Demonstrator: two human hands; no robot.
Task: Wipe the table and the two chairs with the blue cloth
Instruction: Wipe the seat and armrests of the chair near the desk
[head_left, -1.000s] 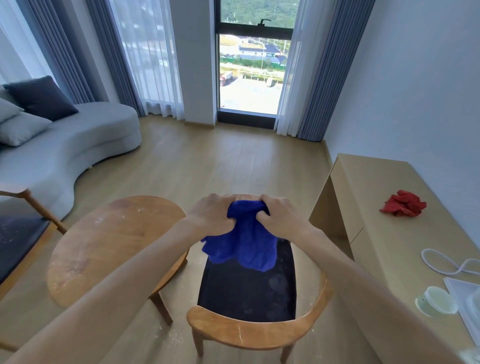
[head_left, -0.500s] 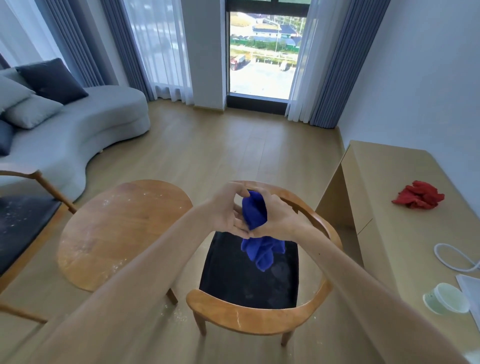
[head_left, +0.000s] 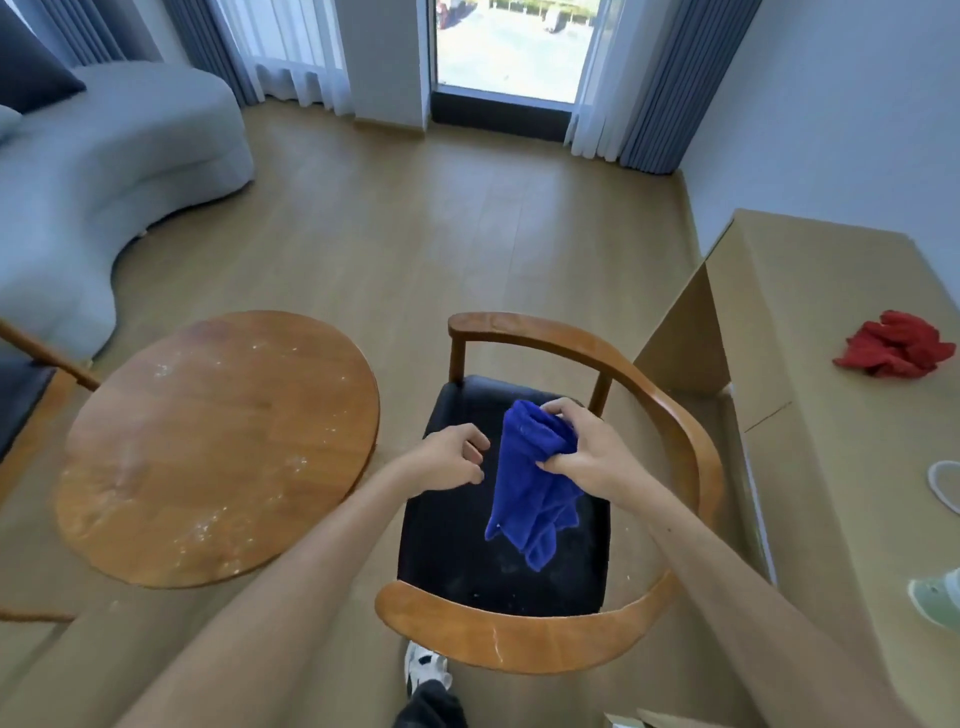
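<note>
A pale grey curved sofa (head_left: 104, 171) fills the far left of the room, with a dark cushion (head_left: 31, 73) at its far end, and a light wooden sideboard (head_left: 831, 415) runs along the right wall. Between them, on the wood floor, stands the round wooden table (head_left: 218, 447), its top speckled with white crumbs and dusty smears, mostly toward its near and right edges. Just right of the table is a wooden armchair (head_left: 670, 415) with a curved back rail and a black seat that also shows pale specks. A second chair (head_left: 26, 395) with a dark seat is cut off by the left edge, touching or just beside the table; which cannot be told. The blue cloth (head_left: 535, 493) hangs over the black seat of the armchair, bunched at the top and trailing down in loose folds, apart from the seat below it. The right hand (head_left: 582, 447) grips the bunched top of the cloth, fingers and thumb curled round it. The left hand (head_left: 452, 457) is just left of the cloth, not touching it, fingers curled in and holding nothing. On the sideboard a crumpled red cloth (head_left: 898, 348) lies toward the far right, a loop of white cable (head_left: 943, 483) nearer, and a pale green lid or cup (head_left: 937, 603) at the near right edge. A white and black shoe (head_left: 426, 667) shows on the floor beneath the chair's near rail.
</note>
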